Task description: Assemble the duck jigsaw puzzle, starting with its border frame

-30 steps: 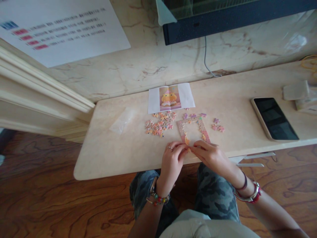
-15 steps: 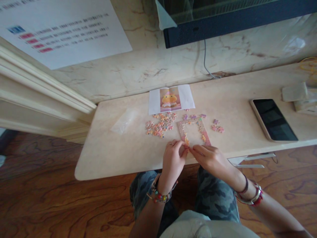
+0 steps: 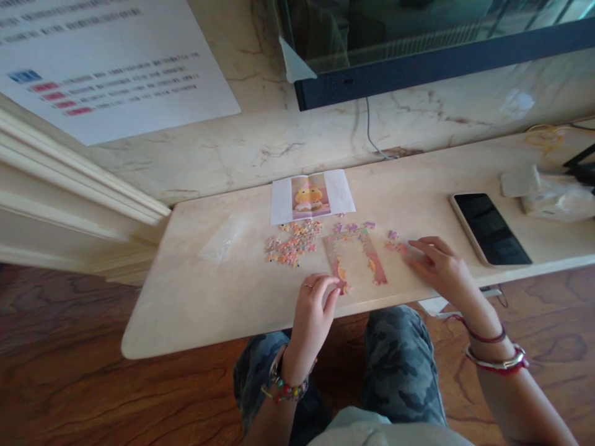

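Note:
A partly joined jigsaw puzzle border (image 3: 331, 248) lies on the table, pink and orange along its sides, with its near side open. My left hand (image 3: 315, 306) rests at its near left corner, fingertips touching or just beside the corner piece (image 3: 344, 289), thumb and fingers slightly apart. Off to the right, my right hand (image 3: 439, 266) reaches over a few loose pink puzzle pieces (image 3: 394, 246), thumb and forefinger spread; no piece shows between them. A purple piece (image 3: 393, 235) lies just beyond. Left of the border is a pile of mixed puzzle pieces (image 3: 292, 244).
Behind the pile lies a creased sheet with a picture of a yellow character (image 3: 309, 197). A clear plastic bag (image 3: 225, 238) is on the left, a phone (image 3: 490, 228) on the right. Several purple pieces (image 3: 353, 227) line the border's far side. A screen (image 3: 395, 74) hangs above.
My right hand has left the near left corner of the border and moved right to the loose pink pieces. My left hand stays by the corner. The view has shifted slightly.

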A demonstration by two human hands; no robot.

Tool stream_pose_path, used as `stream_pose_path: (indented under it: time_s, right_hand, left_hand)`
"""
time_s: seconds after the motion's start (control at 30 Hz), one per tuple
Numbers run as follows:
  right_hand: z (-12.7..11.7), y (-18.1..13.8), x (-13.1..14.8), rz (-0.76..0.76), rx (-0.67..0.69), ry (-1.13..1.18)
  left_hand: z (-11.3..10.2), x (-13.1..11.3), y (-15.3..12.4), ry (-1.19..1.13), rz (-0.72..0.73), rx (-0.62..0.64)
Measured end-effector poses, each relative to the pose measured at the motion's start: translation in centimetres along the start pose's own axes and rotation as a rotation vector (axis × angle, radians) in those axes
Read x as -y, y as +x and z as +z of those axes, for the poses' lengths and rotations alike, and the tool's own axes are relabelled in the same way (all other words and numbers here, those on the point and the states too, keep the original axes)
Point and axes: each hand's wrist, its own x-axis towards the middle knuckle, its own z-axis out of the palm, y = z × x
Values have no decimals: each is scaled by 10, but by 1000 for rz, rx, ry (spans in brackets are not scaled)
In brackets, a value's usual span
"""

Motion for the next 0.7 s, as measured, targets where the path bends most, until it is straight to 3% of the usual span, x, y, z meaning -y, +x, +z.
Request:
stream_pose_path:
  time_s: [0.27,0.5,0.7]
  right_hand:
    - [4,10,2,-12,50,44]
    - [1,6,7,-23,26,104]
    - [-5,-10,35,-237,192,258]
  left_hand:
    - [-1,10,-2,180,123,44]
    - [-2,7,0,288,60,102]
    - [0,7,-2,303,42,95]
